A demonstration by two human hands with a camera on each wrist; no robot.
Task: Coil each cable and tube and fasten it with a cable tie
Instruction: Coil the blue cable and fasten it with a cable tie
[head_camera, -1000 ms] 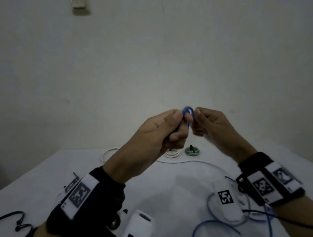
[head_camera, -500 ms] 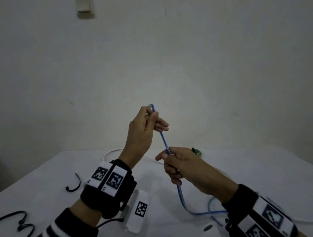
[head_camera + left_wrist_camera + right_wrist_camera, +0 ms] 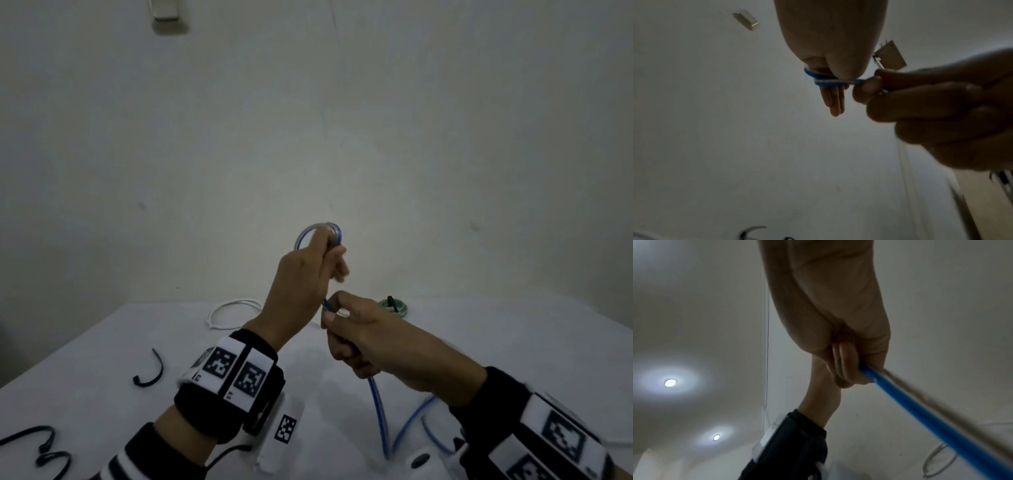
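Observation:
A thin blue tube (image 3: 377, 411) rises from the white table (image 3: 513, 342) into my hands. My left hand (image 3: 308, 274) is raised and holds a small loop of the tube (image 3: 317, 230) at its fingertips. In the left wrist view the blue loop (image 3: 824, 82) lies round the fingers (image 3: 835, 104). Just below, my right hand (image 3: 359, 329) pinches the tube between thumb and forefinger, with the other fingers curled. In the right wrist view the tube (image 3: 920, 410) runs out of that right hand (image 3: 838, 337) toward the camera. The tube's loose length lies in bends on the table at the lower right.
On the table's far side lie a white cable coil (image 3: 233, 310) and a green coil with a black tie (image 3: 394, 306). Loose black cable ties lie at the left (image 3: 150, 371) and at the lower left (image 3: 37, 448). A white marker block (image 3: 284, 431) sits under my left wrist.
My right hand has come up the tube, close under the left hand. The straight stretch between the hands is gone, and a loop now arches over my left fingers.

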